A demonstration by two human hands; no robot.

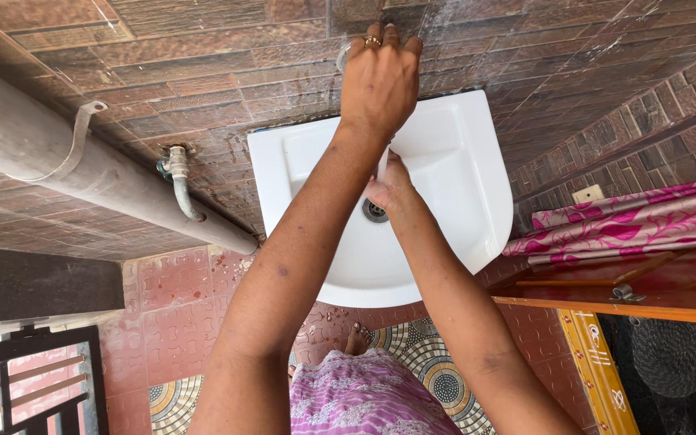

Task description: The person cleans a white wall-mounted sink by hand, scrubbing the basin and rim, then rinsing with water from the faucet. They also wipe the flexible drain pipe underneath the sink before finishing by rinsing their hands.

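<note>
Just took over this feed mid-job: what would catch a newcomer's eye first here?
The white wall-mounted sink at centre, with both arms reaching into it. The left hand grips the tap at the tiled wall above the basin, while the right hand is cupped under it, just above the drain. A thick grey pipe slants along the brown tile wall at left.

Left hand (380,80) grips the tap (346,53) — right hand (388,187) cupped over white sink (477,193).
</note>
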